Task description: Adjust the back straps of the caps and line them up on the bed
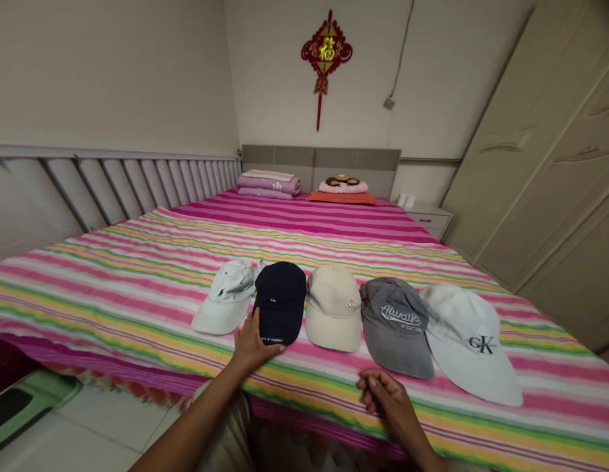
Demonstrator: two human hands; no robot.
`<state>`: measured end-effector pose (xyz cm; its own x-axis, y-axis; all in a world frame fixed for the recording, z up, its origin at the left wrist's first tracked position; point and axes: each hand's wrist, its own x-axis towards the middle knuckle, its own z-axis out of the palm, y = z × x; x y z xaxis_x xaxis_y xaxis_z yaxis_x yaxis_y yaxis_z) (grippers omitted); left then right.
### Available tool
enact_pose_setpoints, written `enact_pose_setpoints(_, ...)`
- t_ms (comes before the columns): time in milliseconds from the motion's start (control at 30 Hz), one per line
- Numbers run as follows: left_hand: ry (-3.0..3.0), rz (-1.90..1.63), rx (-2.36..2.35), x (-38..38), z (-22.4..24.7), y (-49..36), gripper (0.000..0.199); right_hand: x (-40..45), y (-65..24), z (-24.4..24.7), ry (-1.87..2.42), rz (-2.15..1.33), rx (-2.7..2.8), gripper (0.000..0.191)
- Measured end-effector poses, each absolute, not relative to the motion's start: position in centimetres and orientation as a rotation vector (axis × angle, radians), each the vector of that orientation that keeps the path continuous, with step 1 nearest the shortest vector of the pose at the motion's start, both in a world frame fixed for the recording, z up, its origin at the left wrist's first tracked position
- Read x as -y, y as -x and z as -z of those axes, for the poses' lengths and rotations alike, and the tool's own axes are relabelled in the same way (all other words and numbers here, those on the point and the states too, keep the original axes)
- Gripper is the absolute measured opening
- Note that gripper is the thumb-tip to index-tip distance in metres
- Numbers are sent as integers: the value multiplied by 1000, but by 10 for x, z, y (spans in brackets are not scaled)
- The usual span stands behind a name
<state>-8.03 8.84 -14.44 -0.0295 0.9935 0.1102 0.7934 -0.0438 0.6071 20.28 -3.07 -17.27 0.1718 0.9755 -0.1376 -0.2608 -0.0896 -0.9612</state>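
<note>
Five caps would be too exact a tally, so several caps lie in a row on a striped sheet (151,288). My left hand (252,344) touches the navy cap (282,301) at its brim, fingers at the left side and thumb spread along the front edge. Left of it is a white cap (230,292) with a small dark emblem. A beige cap (333,305) and a grey cap (397,321) lettered "Always" follow to the right, then a white cap with "CK" lettering (464,334). My right hand (385,396) hovers before the grey cap, fingers curled together, holding nothing visible.
Folded purple bedding (269,187) and a pink and orange stack (343,190) sit by the headboard (284,157). A radiator (137,187) runs along the left wall. A nightstand (432,219) and wardrobe (545,170) stand right. A green stool (39,396) is at lower left.
</note>
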Motion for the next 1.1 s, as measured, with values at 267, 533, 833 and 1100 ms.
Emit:
enact_pose_setpoints(267, -2011, -631, -1915, -93, 149, 79, 99, 29, -203, 174, 1183, -1270, 818, 35)
enact_pose_setpoints(533, -2038, -638, -1898, -93, 148, 78, 97, 30, -203, 174, 1194, -1273, 810, 37)
enact_pose_setpoints(833, -2027, -637, -1928, -96, 150, 76, 97, 31, -202, 172, 1200, -1263, 816, 36)
enact_pose_setpoints(1100, -2017, -660, -1926, -95, 147, 74, 96, 31, -200, 170, 1201, -1248, 824, 35)
